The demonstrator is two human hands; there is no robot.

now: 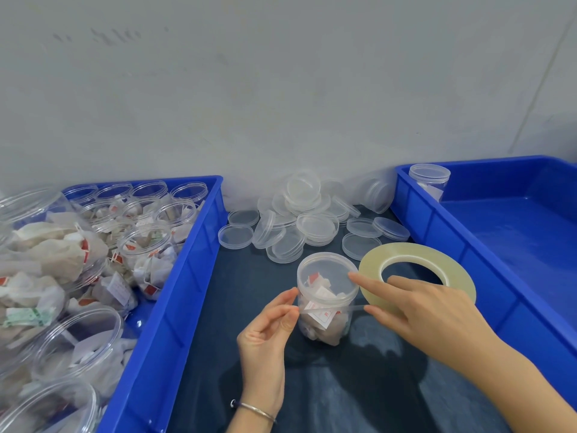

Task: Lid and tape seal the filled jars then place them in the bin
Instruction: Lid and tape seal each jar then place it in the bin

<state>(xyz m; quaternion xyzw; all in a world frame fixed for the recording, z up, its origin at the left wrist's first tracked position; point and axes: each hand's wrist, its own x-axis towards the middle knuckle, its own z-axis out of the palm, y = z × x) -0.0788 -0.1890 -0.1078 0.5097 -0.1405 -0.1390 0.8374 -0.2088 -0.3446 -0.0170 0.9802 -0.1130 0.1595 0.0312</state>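
A clear jar [324, 320] filled with tea bags stands upright on the dark mat, a clear lid [327, 275] on its top. My right hand [427, 310] holds a large roll of clear tape [415, 260] just right of the jar, its index finger touching the lid's rim. My left hand [268, 332] pinches the free end of a tape strip [331, 308] that stretches across the jar's front to the roll. A lidded jar [429, 179] stands in the far corner of the right blue bin [505, 232].
The left blue bin [175, 301] holds several open jars of tea bags, some lying on their sides. A pile of loose clear lids [299, 220] lies on the mat behind the jar, against the grey wall. The dark mat [343, 385] runs between both bins.
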